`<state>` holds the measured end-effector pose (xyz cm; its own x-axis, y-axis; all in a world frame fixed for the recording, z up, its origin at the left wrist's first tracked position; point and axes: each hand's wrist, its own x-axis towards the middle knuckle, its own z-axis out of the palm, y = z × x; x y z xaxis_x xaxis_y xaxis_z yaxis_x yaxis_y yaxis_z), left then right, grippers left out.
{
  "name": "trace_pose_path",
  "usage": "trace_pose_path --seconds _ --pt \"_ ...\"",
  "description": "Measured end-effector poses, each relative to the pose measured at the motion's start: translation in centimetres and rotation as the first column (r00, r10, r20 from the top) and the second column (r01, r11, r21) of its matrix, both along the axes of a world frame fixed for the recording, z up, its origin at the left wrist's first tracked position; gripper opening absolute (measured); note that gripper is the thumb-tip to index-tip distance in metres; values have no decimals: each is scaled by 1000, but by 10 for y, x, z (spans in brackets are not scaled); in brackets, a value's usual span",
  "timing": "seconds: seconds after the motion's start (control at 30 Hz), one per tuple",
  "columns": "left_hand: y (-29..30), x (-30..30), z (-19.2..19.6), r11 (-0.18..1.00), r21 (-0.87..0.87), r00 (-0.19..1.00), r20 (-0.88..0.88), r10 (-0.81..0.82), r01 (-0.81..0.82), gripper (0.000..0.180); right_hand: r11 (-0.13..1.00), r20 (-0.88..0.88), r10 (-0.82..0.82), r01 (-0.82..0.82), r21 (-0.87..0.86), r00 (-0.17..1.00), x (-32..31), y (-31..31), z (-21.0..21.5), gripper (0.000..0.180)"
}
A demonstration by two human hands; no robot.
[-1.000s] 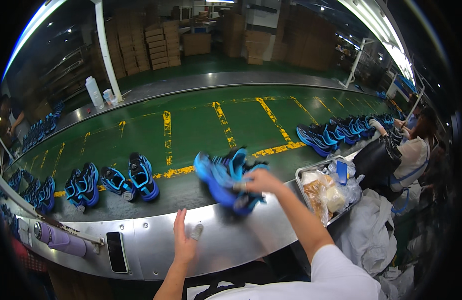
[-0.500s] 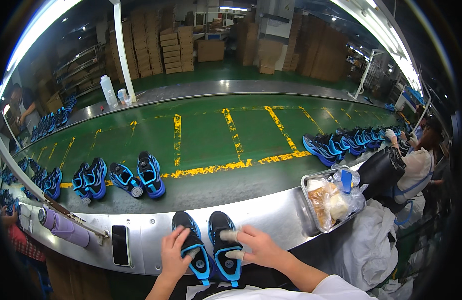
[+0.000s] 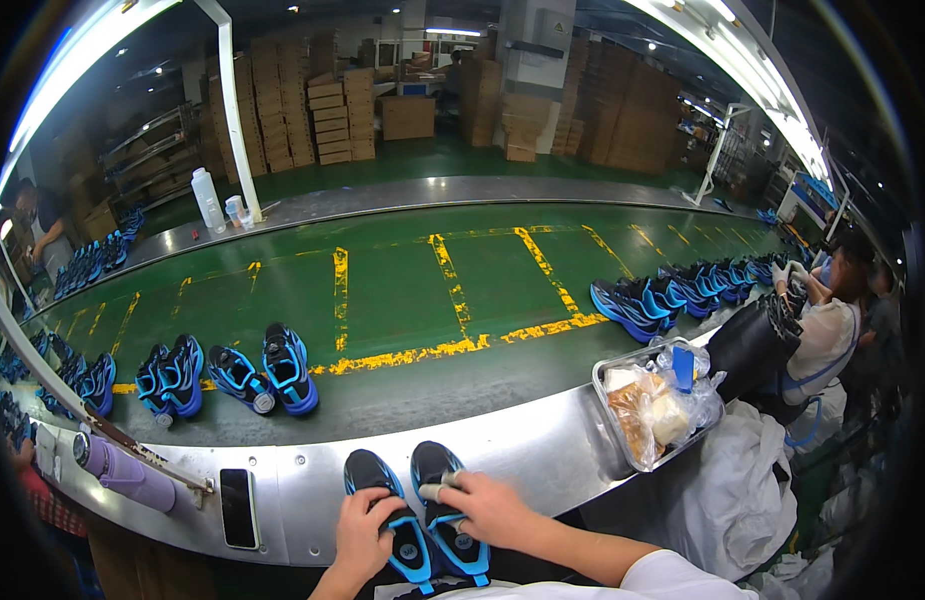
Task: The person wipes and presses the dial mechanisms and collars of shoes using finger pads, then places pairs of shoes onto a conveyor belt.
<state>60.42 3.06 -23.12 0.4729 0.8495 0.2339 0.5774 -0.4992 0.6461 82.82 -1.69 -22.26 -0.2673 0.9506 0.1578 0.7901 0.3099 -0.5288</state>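
A pair of black and blue sneakers stands side by side before me on the metal edge of the bench, toes pointing away. Over the left sneaker (image 3: 367, 468) my left hand (image 3: 365, 535) bends its fingers, closed on the upper near the opening. My right hand (image 3: 490, 510) reaches in from the right and is closed on the right sneaker (image 3: 435, 460) around its lacing area. Pale covers sit on some right fingertips. Both shoe openings face me and show round marks on the insoles. The exact grip of the fingertips is partly hidden.
A phone (image 3: 239, 508) and a purple bottle (image 3: 132, 478) lie left of the sneakers. To the right is a metal tray (image 3: 607, 405) of bagged items. More sneakers (image 3: 290, 370) line the green belt (image 3: 402, 300). A co-worker (image 3: 832, 330) sits at the right.
My right hand has moved left and its spread fingers have closed onto the right sneaker. My left hand stays at the left sneaker. The whole view has tilted and shifted slightly.
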Motion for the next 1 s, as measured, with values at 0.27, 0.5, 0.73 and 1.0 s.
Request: trace_pose_path --seconds 0.27,0.5,0.73,1.0 --pt "-16 0 -37 979 122 966 -222 -137 166 24 995 17 87 -86 -43 996 2 -26 -8 49" --pt "-6 21 -34 961 261 984 -176 -41 86 25 984 -81 54 -39 176 995 1 -19 -30 42" --pt "30 45 -38 929 342 976 -204 -71 139 37 986 2 18 -18 165 1000 4 -6 -21 38" --pt "20 28 -29 966 124 935 -306 -179 226 54 974 73 104 -117 192 992 1 -30 -39 43"
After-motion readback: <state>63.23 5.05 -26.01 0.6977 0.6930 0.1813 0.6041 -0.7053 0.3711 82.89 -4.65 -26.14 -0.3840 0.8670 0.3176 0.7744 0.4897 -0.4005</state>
